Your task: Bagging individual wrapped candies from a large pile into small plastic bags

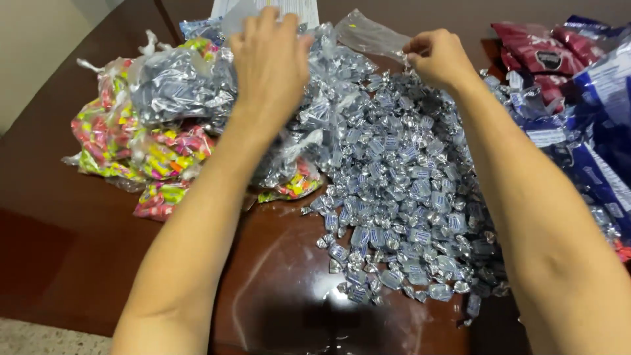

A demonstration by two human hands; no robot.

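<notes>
A big heap of silver-and-blue wrapped candies (401,190) lies on a dark brown polished table (276,289). Above its far end both hands hold a clear plastic bag (368,33). My right hand (439,58) pinches the bag's edge at the upper right. My left hand (271,59) grips the bag's other side at the upper middle, fingers spread over the plastic.
Clear bags filled with silver candies (177,82) and bags of bright pink, yellow and green candies (151,148) lie at the left. Blue (591,131) and dark red (539,52) packages are stacked at the right. A white sheet (263,8) lies at the back.
</notes>
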